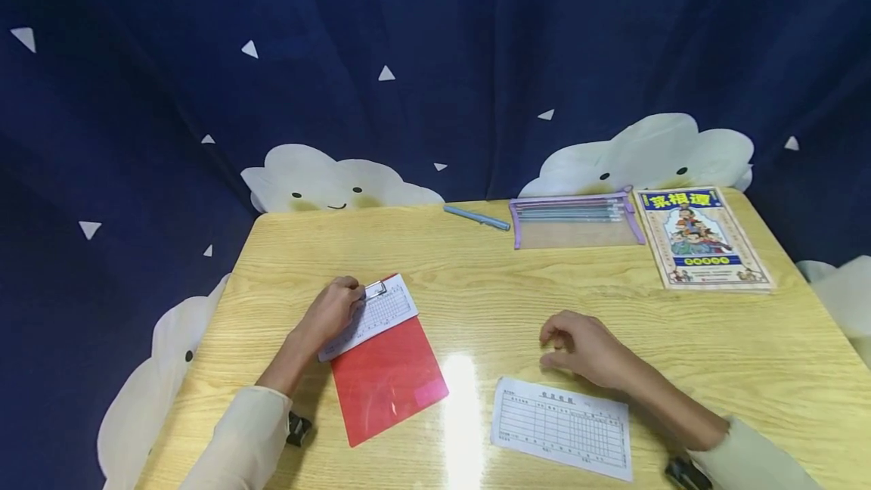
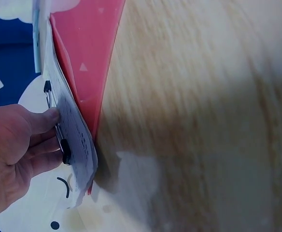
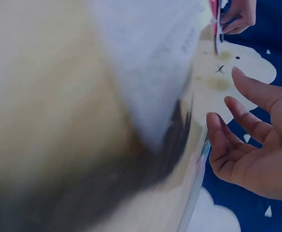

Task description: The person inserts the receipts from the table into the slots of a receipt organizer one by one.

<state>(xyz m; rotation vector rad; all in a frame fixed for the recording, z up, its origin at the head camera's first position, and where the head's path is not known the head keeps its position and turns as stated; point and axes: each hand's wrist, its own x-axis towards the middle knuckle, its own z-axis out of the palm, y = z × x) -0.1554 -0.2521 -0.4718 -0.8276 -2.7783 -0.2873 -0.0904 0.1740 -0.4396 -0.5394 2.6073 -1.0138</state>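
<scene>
A red clipboard (image 1: 388,376) lies on the table's left side, with printed receipt slips (image 1: 391,312) across its top end under a metal clip (image 1: 376,290). My left hand (image 1: 336,308) grips the clipboard at this clip; in the left wrist view the thumb rests on the clip's wire (image 2: 54,108) and the fingers curl beside it. My right hand (image 1: 585,346) hovers just beyond a loose receipt pad (image 1: 561,429), fingers loosely bent and holding nothing. Space shows between the right thumb and fingertips in the right wrist view, where the pad is blurred.
Along the table's back edge lie a blue pen (image 1: 476,217) and a purple-edged mesh pencil case (image 1: 578,237) with several pencils inside. A comic-style book (image 1: 701,240) lies at the back right. Dark blue curtain (image 1: 435,36) hangs behind the wooden table (image 1: 469,308).
</scene>
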